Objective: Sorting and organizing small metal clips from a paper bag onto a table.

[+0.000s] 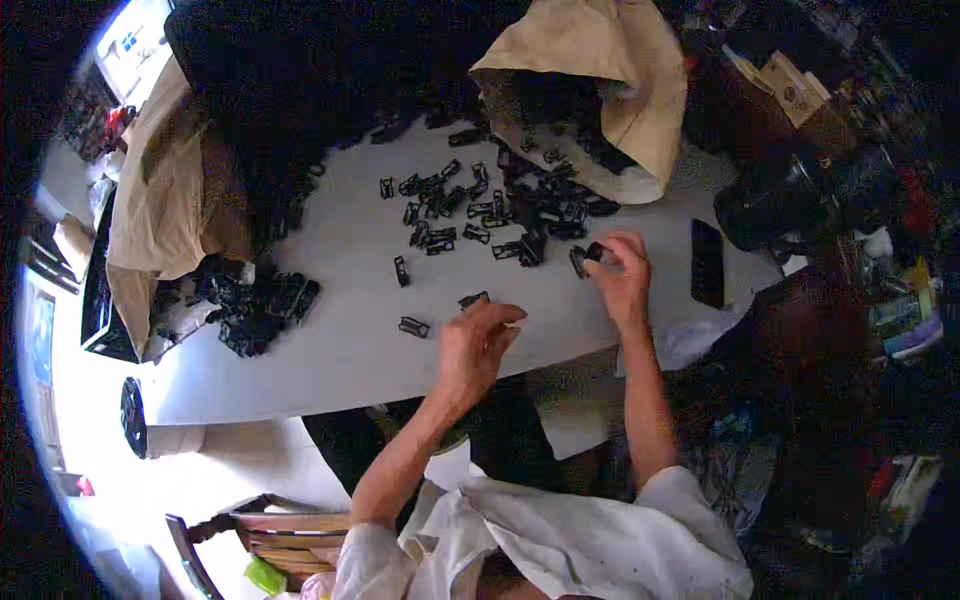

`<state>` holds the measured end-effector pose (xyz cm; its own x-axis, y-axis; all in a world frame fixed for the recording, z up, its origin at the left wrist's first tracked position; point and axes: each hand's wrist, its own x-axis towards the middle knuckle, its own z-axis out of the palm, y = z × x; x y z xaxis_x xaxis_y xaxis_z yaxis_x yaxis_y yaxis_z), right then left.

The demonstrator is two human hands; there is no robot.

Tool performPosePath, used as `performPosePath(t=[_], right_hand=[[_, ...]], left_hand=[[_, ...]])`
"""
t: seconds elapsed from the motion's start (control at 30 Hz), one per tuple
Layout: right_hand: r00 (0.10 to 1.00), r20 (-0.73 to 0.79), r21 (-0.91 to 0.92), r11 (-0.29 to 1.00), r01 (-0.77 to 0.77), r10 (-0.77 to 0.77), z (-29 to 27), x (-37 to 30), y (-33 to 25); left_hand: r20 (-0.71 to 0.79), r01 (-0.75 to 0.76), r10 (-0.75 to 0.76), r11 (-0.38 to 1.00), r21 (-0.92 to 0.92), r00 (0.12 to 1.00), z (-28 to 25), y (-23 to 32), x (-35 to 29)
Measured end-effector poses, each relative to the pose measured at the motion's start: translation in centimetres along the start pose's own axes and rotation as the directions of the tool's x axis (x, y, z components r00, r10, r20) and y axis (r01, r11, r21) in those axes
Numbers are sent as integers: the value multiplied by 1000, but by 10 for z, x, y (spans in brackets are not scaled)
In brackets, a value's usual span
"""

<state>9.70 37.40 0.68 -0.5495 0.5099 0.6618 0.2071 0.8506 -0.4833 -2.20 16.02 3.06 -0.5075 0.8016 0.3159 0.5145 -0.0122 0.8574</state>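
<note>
Small black plastic parts with open frames lie in a loose heap (pixel 540 200) on the pale table. My right hand (pixel 625 280) is closed at the heap's near right edge, pinching a black plastic part (pixel 595 251) between thumb and fingers. Right beside that one is another dark part (pixel 577 262). My left hand (pixel 472 345) hovers over the table's near side, thumb and fingers apart, with nothing visible between them. Just behind its knuckles shows a black part (pixel 472 299), partly hidden by the hand. Two single parts, one near (pixel 413 327) and one farther back (pixel 402 271), lie to its left.
A brown paper sack (pixel 650 120) lies open at the back right, its mouth toward the heap. Another paper sack (pixel 165 200) stands at the left, beside a dark pile of parts (pixel 260 310). A black phone (pixel 707 263) lies right of my right hand. A wooden chair (pixel 290 535) stands lower left.
</note>
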Motion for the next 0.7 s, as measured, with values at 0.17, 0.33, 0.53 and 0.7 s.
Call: performPosePath(t=[0.17,0.33,0.53,0.7], right_hand=[[942,274,518,796,-315,194,-7,-22,-47],[880,466,463,874,-150,-96,-5,-48,-99],[826,562,503,770,-393,55,7,-56,-124],[761,649,389,866,-314,-16,32,-40,-140]], left_hand=[[290,511,-448,521,-684,846,3,4,-16],[269,469,-459,407,-784,847,4,-7,-34],[-26,318,-433,701,-638,901,-12,-10,-53],[-196,220,-365,826,-519,910,-31,-26,-60]])
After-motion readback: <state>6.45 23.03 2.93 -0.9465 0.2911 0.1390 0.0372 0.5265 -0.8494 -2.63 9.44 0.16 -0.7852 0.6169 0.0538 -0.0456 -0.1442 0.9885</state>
